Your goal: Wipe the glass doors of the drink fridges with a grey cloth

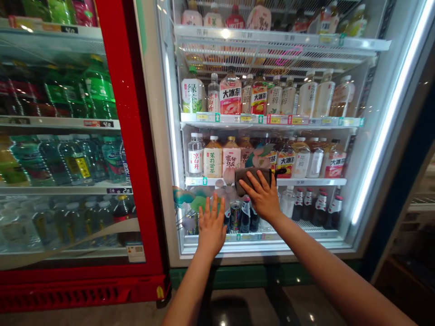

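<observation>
In front of me stands a lit drinks fridge (176,258) with a glass door. My left hand (212,226) lies flat on the lower part of the glass, fingers spread, beside a printed flower-and-leaf decal (200,202). To its right and a little higher, my right hand (264,197) presses a folded dark grey cloth (242,177) against the glass, with its fingers stretched over it. A black loop or strap (281,171) sticks out at the cloth's right end. Behind the cloth, part of the decal and some bottles are hidden.
Inside the fridge, shelves hold several tea and water bottles (230,93), with dark bottles (319,208) at the bottom. A red-framed drinks cooler (127,113) adjoins on the left. Dark floor (234,308) shows below. Boxes or shelving (404,271), hard to make out, stand at the right.
</observation>
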`<state>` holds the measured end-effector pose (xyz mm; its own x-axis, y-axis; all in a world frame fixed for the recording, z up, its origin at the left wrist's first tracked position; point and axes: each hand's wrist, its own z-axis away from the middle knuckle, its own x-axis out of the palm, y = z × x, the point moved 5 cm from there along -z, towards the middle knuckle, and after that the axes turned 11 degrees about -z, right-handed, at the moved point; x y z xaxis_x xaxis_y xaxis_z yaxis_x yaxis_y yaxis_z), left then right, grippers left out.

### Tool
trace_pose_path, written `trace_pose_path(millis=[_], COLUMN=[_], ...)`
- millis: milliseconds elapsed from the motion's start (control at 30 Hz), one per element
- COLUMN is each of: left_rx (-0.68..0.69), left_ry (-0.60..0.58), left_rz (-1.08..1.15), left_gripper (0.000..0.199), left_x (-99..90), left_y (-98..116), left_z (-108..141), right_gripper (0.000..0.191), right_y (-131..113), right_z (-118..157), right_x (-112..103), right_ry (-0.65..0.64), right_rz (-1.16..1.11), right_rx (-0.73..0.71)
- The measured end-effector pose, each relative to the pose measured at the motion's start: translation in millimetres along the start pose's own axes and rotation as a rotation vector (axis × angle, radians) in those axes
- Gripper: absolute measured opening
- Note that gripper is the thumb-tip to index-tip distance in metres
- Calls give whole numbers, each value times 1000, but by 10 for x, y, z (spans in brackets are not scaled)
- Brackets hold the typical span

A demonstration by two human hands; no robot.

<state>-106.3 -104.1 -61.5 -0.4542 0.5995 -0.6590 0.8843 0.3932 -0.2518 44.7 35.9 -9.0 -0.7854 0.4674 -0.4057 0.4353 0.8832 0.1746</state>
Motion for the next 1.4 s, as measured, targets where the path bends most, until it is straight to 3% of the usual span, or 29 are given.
trace_pose_path(millis=[100, 167, 233, 333, 467, 567, 667, 800, 900, 1033, 1133, 1200, 1267, 1333, 1400], left_rx=[17, 39, 80, 152, 173, 192, 181, 202, 271, 366, 427, 476, 516, 533, 537], left_ry=[2, 22, 49, 77, 102, 122, 145, 135, 122, 133, 151, 162, 166, 160, 142], left_rz=[13, 21, 23, 19, 19, 29, 52, 75, 64, 24, -15, -31, -39, -45, -52], left_gripper=[102, 102, 101, 97, 97, 97, 97, 99, 98, 96, 88, 81, 77, 76, 79], left_x=[23, 28, 16, -42, -177, -271, -335, -391, -417, -391, -345, -320, -298, -271, -229], left_y=[51, 104, 182, 323, 473, 598, 759, 1032, 1188, 1259, 1303, 1367, 1440, 1494, 1515], left_z=[20, 19, 7, -20, -53, -86, -179, -430, -625, -793, -896, -968, -1039, -1098, -1137], right_gripper=[69, 70, 69, 65, 58, 55, 48, 45, 51, 72, 72, 66, 60, 56, 61], right_y=[310, 389, 347, 305, 634, 840, 800, 807, 1100, 1397, 1308, 1255, 1335, 1540, 1745], right_z=[161, 373, 496, 406, 217, 432, 657, 484, 340, 663, 879, 857, 760, 709, 799], right_x=[-145, -167, -126, -114, -356, -489, -444, -429, -617, -780, -703, -659, -703, -812, -919], right_ry=[153, 191, 128, 16, 126, 254, 254, 168, 212, 289, 243, 182, 160, 184, 250], right_rz=[44, 53, 38, 22, 76, 124, 114, 104, 137, 200, 232, 242, 245, 249, 259], right_rx=[205, 248, 157, 3, 132, 238, 138, 23, 166, 382, 235, 90, 50, 168, 377])
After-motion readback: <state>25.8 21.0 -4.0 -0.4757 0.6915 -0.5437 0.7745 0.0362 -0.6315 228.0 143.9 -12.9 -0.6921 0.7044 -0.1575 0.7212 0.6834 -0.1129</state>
